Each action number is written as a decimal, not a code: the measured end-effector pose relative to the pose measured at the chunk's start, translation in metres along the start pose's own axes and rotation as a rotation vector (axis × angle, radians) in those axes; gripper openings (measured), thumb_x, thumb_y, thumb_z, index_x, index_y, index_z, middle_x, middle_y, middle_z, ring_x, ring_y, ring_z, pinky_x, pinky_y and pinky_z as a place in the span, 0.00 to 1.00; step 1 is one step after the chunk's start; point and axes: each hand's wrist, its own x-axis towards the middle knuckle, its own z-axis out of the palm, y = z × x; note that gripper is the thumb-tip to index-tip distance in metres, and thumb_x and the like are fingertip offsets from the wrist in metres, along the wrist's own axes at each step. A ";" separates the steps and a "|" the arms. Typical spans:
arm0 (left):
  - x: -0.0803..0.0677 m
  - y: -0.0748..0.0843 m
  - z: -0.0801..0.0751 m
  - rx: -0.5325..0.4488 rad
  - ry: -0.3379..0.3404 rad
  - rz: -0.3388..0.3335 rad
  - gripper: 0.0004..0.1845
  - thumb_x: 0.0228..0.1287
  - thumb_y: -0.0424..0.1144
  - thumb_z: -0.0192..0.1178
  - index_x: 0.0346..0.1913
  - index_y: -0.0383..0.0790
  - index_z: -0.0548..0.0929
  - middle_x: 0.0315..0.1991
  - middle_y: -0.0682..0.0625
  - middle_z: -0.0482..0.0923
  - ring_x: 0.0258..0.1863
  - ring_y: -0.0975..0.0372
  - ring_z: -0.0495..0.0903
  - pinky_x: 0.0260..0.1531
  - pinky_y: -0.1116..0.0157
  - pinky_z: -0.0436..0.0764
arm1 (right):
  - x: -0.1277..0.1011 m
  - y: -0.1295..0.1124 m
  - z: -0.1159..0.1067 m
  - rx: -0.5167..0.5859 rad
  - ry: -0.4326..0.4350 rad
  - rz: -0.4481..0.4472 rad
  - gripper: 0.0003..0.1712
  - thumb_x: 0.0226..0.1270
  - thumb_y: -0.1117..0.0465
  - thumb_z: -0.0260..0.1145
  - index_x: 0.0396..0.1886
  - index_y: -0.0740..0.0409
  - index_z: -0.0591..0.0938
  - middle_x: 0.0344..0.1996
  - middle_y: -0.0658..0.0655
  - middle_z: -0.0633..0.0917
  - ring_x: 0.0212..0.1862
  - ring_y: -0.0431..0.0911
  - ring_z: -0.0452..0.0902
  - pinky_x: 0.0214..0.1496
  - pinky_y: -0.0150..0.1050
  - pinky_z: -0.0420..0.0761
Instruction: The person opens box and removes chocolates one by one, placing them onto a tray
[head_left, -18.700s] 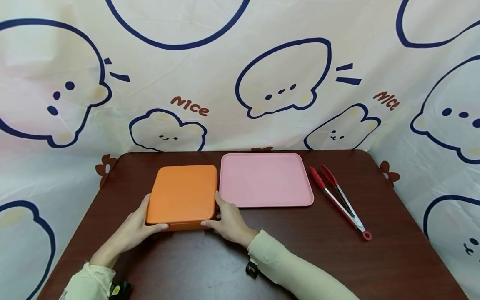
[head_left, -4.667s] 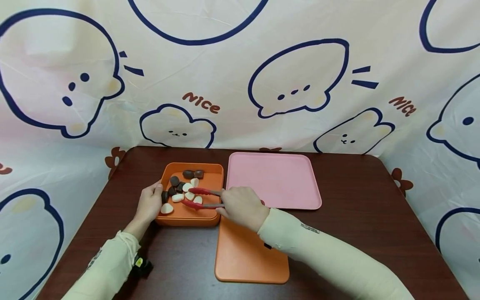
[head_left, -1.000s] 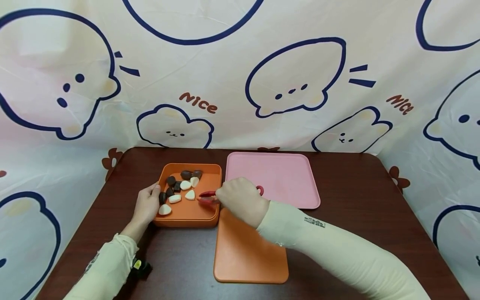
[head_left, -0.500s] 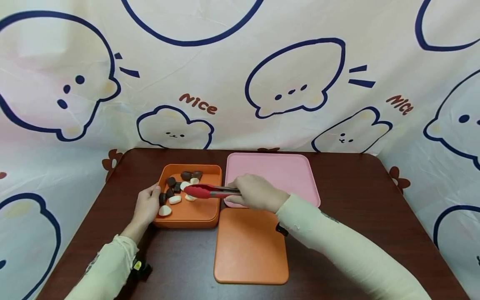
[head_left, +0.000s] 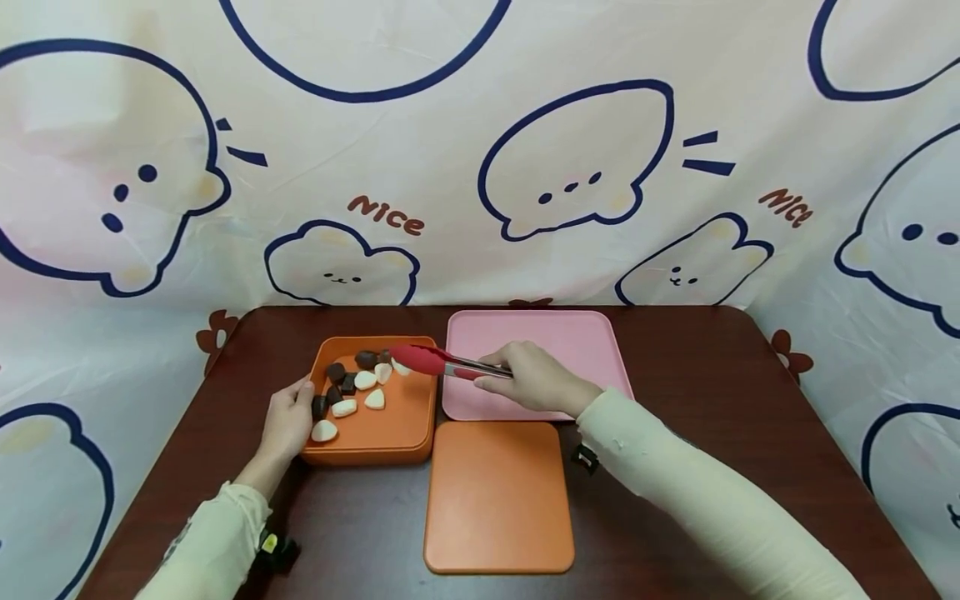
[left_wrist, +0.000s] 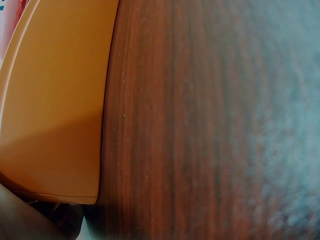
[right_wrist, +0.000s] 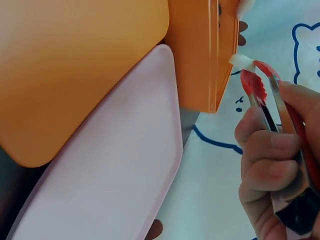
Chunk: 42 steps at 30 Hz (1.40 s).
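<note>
The table (head_left: 360,533) runs up to a cloth (head_left: 442,158) with dark-blue cartoon outlines, which hangs beyond its far edge and to both sides. Near the far left corner sits the box (head_left: 367,457), uncovered. In it lie five white pieces (head_left: 365,380) and six dark pieces (head_left: 336,372), mostly in the left half and along the far wall; the near right part of its floor is bare.

The left hand (head_left: 287,421) grips the box's left side, thumb at the rim; the left wrist view shows little of these fingers. The right hand (head_left: 536,379) has its fingers curled round the tongs (head_left: 426,359), whose red tips pinch one more white piece (right_wrist: 242,61) above the box's far right corner.

The box's right wall stands between its contents and the tray (head_left: 577,333), which lies just beside it along the table's far edge. The tongs cross over that wall, and the right hand covers part of the tray. The lid (head_left: 498,500) lies flat in front of the tray, nearer the table's front edge, close to the box's near right corner. The right sleeve (head_left: 697,475) reaches in over the table's right half, and the left sleeve (head_left: 217,533) over its near left part. A black device (head_left: 277,552) sits at the left wrist.
</note>
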 end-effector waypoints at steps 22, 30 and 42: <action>-0.004 -0.005 0.001 0.026 0.008 0.011 0.31 0.85 0.48 0.27 0.80 0.34 0.50 0.80 0.35 0.50 0.81 0.43 0.48 0.78 0.42 0.53 | -0.001 0.044 -0.015 0.156 0.047 0.105 0.18 0.74 0.52 0.65 0.55 0.55 0.87 0.22 0.61 0.82 0.17 0.39 0.63 0.20 0.30 0.61; -0.004 -0.004 0.000 0.026 0.006 0.006 0.31 0.84 0.48 0.26 0.80 0.34 0.51 0.80 0.35 0.50 0.81 0.43 0.48 0.78 0.42 0.53 | 0.006 0.062 -0.014 0.190 0.080 0.185 0.17 0.75 0.51 0.64 0.52 0.56 0.88 0.24 0.65 0.83 0.16 0.39 0.61 0.19 0.30 0.60; -0.002 0.000 0.000 0.037 0.002 0.015 0.31 0.84 0.49 0.26 0.80 0.34 0.51 0.81 0.36 0.49 0.81 0.43 0.47 0.78 0.42 0.53 | 0.019 0.076 -0.010 0.243 0.081 0.293 0.20 0.76 0.52 0.63 0.57 0.60 0.86 0.28 0.68 0.85 0.15 0.38 0.60 0.17 0.30 0.59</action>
